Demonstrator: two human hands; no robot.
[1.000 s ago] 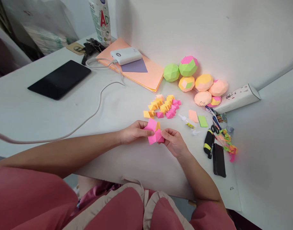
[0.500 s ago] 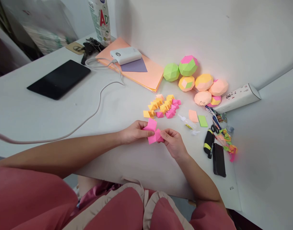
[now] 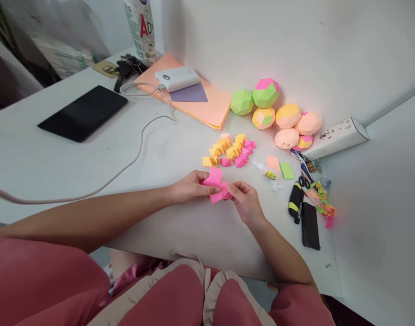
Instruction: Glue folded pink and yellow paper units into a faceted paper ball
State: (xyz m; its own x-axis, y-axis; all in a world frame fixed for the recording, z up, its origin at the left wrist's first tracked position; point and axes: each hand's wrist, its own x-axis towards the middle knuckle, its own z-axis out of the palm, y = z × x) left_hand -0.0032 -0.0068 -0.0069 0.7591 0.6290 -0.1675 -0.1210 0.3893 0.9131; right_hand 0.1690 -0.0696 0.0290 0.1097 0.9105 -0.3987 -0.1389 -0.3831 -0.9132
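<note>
Folded pink paper pieces (image 3: 214,177) are held between my two hands above the front of the white table. The thumb and fingers of my left hand (image 3: 193,187) pinch them from the left. On the other side, my right hand (image 3: 244,199) pinches the right end of the pink paper. Just beyond lie rows of small folded units, orange ones (image 3: 232,151) and pink ones (image 3: 241,160). Whether the held pieces are joined is too small to tell.
Faceted paper balls (image 3: 265,93) stand by the wall. A glue bottle (image 3: 265,170), green notes (image 3: 287,171), scissors (image 3: 304,182) and a black case (image 3: 310,226) lie right. Left are a black tablet (image 3: 83,113), a cable (image 3: 141,140) and a power bank (image 3: 178,79).
Both hands keep nearly the same pose, with the pink paper shifted and tilted very slightly between them. The view has moved a little.
</note>
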